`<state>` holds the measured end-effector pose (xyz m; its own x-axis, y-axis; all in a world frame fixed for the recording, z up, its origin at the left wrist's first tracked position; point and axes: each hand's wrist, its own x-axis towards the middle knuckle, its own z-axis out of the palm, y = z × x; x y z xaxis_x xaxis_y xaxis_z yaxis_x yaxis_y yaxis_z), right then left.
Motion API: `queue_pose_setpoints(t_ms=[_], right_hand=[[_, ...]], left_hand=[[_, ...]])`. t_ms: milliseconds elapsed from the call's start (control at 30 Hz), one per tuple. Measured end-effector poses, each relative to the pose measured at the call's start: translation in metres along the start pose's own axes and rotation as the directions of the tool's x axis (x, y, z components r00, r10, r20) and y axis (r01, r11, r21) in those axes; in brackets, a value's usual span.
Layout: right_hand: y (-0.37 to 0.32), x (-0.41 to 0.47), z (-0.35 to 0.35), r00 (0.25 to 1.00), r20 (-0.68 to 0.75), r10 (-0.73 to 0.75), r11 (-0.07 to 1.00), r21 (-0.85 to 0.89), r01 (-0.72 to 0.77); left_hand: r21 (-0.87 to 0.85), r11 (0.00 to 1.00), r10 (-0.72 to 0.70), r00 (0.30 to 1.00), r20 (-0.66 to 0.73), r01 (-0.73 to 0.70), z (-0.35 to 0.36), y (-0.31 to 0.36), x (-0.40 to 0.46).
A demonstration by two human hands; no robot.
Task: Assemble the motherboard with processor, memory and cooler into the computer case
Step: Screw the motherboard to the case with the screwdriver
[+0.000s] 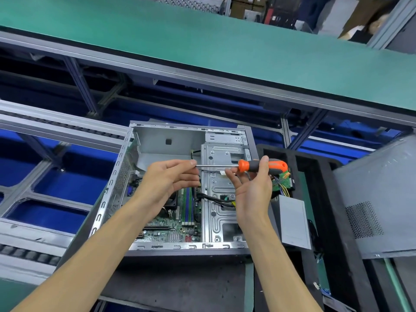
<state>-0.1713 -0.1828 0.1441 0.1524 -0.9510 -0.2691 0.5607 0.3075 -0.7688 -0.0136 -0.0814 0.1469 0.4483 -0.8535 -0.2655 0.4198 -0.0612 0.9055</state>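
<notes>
Head view: both hands hold a screwdriver (247,165) over the computer case (171,140).

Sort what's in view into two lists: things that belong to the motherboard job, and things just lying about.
Part of the job:
- computer case
- motherboard inside it, memory sticks fitted
- screwdriver, handle held in the right hand, tip pinched by the left hand

Lying about:
- grey side panel, right of the case
- small grey box beside the case
- green shelf above

The motherboard (175,224) lies in the open case (112,192), toward its 8 o'clock corner. A screwdriver (247,165) is held level above the case. At 3 o'clock lies a side panel (378,199).
</notes>
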Motion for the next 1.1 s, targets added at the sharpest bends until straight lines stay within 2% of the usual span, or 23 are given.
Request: queue_pose_setpoints(t_ms=[167,267,333,400,500,567,633,733,833,967,1100], right_hand=[[0.000,0.000,0.006,0.999,0.031,0.024,0.999,0.029,-0.025],[0.001,0.000,0.013,0.991,0.135,0.002,1.000,-0.019,0.001],[0.003,-0.004,0.019,0.965,0.259,-0.030,0.993,-0.105,0.059],[0.006,-0.008,0.026,0.913,0.407,-0.038,0.971,-0.200,0.129],[0.016,-0.015,0.038,0.788,0.614,0.027,0.930,-0.305,0.205],[0.024,-0.021,0.045,0.709,0.697,0.110,0.898,-0.376,0.231],[0.035,-0.026,0.048,0.634,0.746,0.207,0.839,-0.469,0.278],[0.054,-0.030,0.049,0.531,0.788,0.312,0.713,-0.563,0.417],[0.070,-0.027,0.053,0.436,0.835,0.337,0.602,-0.547,0.583],[0.087,-0.021,0.060,0.323,0.839,0.437,0.593,-0.539,0.598],[0.101,-0.017,0.062,0.254,0.834,0.489,0.572,-0.527,0.629]], left_hand=[[0.036,0.999,-0.028,0.996,-0.088,0.031,-0.011,0.007,-0.002],[0.194,0.980,0.083,0.974,-0.211,-0.041,-0.025,0.010,-0.004],[0.368,0.925,0.201,0.943,-0.265,-0.093,-0.037,0.010,-0.007],[0.550,0.827,0.313,0.908,-0.278,-0.116,-0.050,0.008,-0.013],[0.769,0.632,0.455,0.849,-0.268,-0.096,-0.070,0.004,-0.022],[0.844,0.529,0.532,0.810,-0.245,-0.092,-0.080,-0.001,-0.027],[0.874,0.480,0.574,0.781,-0.244,-0.080,-0.089,-0.007,-0.031],[0.876,0.481,0.574,0.770,-0.280,-0.040,-0.099,-0.014,-0.035],[0.865,0.502,0.581,0.747,-0.324,-0.015,-0.106,-0.017,-0.037],[0.808,0.588,0.546,0.718,-0.432,0.039,-0.111,-0.019,-0.035],[0.737,0.673,0.479,0.724,-0.496,0.060,-0.114,-0.020,-0.033]])
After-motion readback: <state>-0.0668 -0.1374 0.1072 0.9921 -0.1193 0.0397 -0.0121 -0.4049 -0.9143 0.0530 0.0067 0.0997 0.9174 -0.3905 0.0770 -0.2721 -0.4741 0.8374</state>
